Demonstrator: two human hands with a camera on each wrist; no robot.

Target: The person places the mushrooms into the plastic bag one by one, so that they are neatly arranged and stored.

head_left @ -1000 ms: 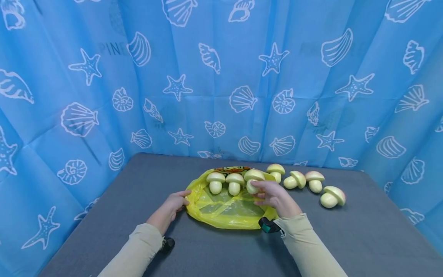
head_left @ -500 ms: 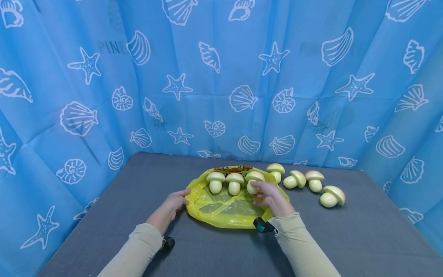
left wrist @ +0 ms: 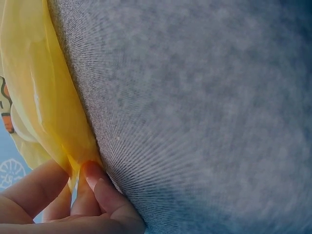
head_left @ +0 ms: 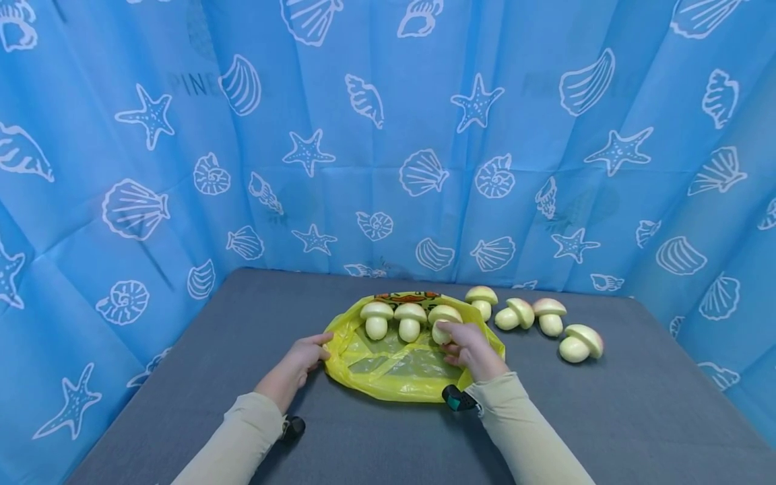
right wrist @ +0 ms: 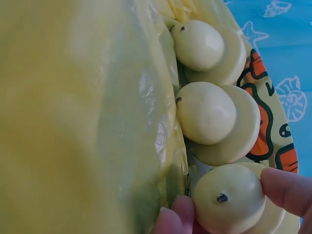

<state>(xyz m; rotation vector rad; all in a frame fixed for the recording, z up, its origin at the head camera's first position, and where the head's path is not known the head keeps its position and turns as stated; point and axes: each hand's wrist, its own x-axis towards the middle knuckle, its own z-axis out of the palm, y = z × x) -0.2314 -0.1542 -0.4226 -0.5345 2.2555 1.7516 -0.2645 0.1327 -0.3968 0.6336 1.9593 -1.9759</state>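
Observation:
A yellow plastic bag lies with its mouth spread on the grey table. Three toy mushrooms stand in a row along its back side, stems toward me: a left one, a middle one and a right one. My right hand holds the right mushroom, thumb and fingers on either side of its stem in the right wrist view. My left hand pinches the bag's left edge, and the gathered plastic shows between thumb and fingertips in the left wrist view.
Several more mushrooms lie right of the bag: an upright one, a tipped one, another upright one and a tipped one nearer me. An orange cartoon print lines the back. A blue shell-patterned curtain hangs behind.
My right hand has shifted slightly left and down, with the right mushroom lowered a little beside the middle one. The left hand keeps its hold on the bag's edge.

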